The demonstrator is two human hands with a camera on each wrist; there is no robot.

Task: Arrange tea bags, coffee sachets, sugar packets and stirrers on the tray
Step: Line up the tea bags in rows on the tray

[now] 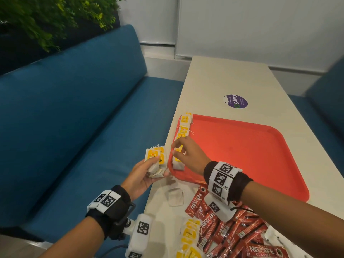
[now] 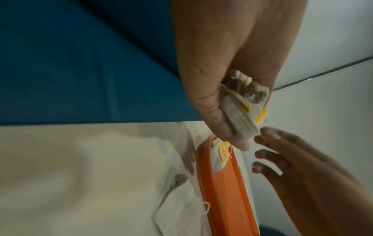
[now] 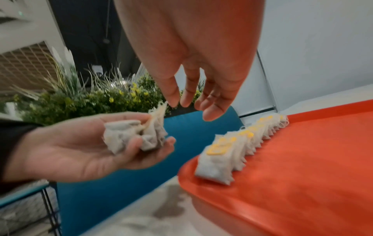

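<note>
Head view above, wrist views close — shared tray (image 1: 242, 146)

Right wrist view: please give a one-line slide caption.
Left hand holds tea bags; open right hand above row on red tray.

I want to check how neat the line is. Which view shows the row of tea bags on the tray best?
Right wrist: the row of tea bags runs unobstructed along the tray edge. In the head view the right hand covers its near end; the left wrist view catches one bag.
</note>
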